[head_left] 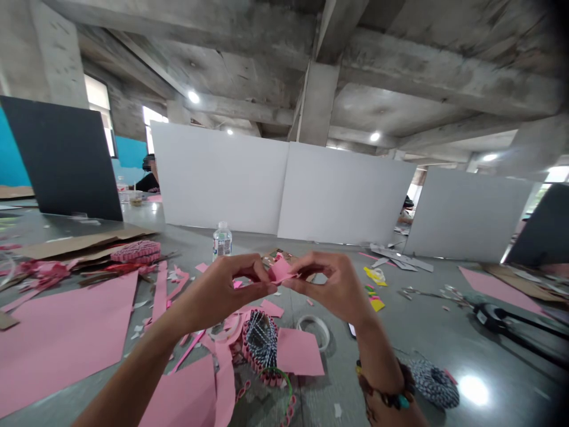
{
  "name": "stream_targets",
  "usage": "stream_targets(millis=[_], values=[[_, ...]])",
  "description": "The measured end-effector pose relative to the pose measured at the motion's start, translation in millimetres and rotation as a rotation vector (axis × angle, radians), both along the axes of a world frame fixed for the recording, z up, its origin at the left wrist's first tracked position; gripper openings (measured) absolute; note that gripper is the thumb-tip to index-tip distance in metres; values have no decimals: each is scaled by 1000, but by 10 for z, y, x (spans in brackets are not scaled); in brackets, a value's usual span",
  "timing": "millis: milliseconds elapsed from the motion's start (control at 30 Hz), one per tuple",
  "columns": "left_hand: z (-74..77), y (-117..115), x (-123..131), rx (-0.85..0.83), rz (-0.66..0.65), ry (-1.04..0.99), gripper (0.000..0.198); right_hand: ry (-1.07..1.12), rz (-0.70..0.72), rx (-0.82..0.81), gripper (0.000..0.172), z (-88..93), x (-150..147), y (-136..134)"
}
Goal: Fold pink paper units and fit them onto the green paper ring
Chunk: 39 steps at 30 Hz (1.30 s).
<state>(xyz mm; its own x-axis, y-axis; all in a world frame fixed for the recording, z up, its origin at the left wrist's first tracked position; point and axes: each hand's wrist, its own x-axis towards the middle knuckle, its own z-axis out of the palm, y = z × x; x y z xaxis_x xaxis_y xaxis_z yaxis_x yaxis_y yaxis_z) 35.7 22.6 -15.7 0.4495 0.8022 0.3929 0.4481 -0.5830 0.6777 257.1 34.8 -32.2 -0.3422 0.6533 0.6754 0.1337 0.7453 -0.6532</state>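
A small folded piece of pink paper [280, 270] is held up above the table between my two hands. My left hand [237, 279] pinches its left side between thumb and fingers. On the right side, my right hand [326, 279] grips it the same way. Below them lies an oval woven piece [261, 341] of dark-and-white cord edged with pink loops. A pink paper rectangle [300, 351] rests against that piece, and a roll of white tape [320, 332] is just behind. A thin green strand [288, 382] curves across the woven piece's near end.
Large pink sheets [84, 338] cover the left. A plastic bottle [222, 240] stands before white partition boards [222, 178]. A ball of dark-and-white cord [433, 382], yellow scraps [376, 276] and a black headband-like object [493, 317] lie right. A person [151, 175] sits behind, far left.
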Motion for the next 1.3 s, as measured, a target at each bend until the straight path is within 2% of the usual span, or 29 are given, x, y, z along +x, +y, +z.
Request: stream_targets(millis=[133,233,433,567,700,833,933,1167,1300], values=[[-10,-10,-8,29,-14,51,20,-111,3,53,14,3,33,4],[-9,-13,-19,30,-17,72,20,-117,-5,85,4,6,45,8],[-11,27,-33,16,92,6,26,-60,-83,123,2,5,45,-2],[11,31,-31,52,102,34,25,-86,-91,95,2,2,54,4],[-2,41,-48,80,62,116,23,-144,-37,62,20,-7,64,24],[-39,61,-70,94,39,142,22,-162,-15,75,4,-17,77,28],[-43,50,-74,81,27,142,25,-133,-5,60,1,-28,77,25],[-22,-10,-96,124,36,180,22,-17,-32,-86,20,-40,13,21],[6,-60,-38,120,37,84,15,8,-38,-131,32,-33,-34,2]])
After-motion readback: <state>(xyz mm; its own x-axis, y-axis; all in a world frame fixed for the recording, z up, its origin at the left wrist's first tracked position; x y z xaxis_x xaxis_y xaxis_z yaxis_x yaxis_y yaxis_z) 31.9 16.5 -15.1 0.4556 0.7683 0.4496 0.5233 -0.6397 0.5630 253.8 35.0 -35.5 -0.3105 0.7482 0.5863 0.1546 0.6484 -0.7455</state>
